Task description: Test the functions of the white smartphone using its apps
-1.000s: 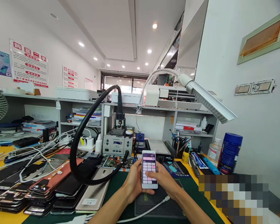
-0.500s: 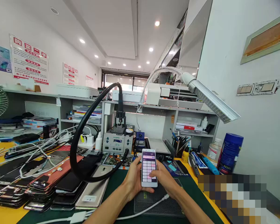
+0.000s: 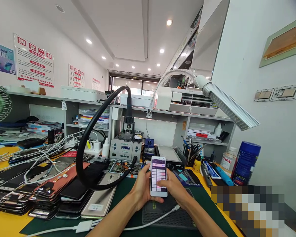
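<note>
A white smartphone [image 3: 159, 171] stands tilted up in front of me, its lit screen showing a grid of pale tiles on dark. My left hand [image 3: 140, 189] is wrapped round its left side, with fingers coming out under the lower edge. Along the right side, my right hand [image 3: 176, 188] grips the phone, its thumb lying over the lower screen; its other fingers are hidden behind. Beneath both hands lie a dark textured pad [image 3: 167, 215] and a white charging cable [image 3: 151, 223], whose plug end rests by my right wrist.
Stacks of phones and phone parts [image 3: 45, 194] fill the left. A black hose [image 3: 79, 154] arches from a hot-air station [image 3: 125, 149]. A lamp [image 3: 233, 105] hangs at upper right. Tool holder [image 3: 193, 153], blue can [image 3: 246, 163] and bottle [image 3: 229, 159] stand at right.
The whole view has shifted slightly, so the scene sits a little further right. Both hands keep the smartphone in nearly the same place, the right thumb still over the lower screen.
</note>
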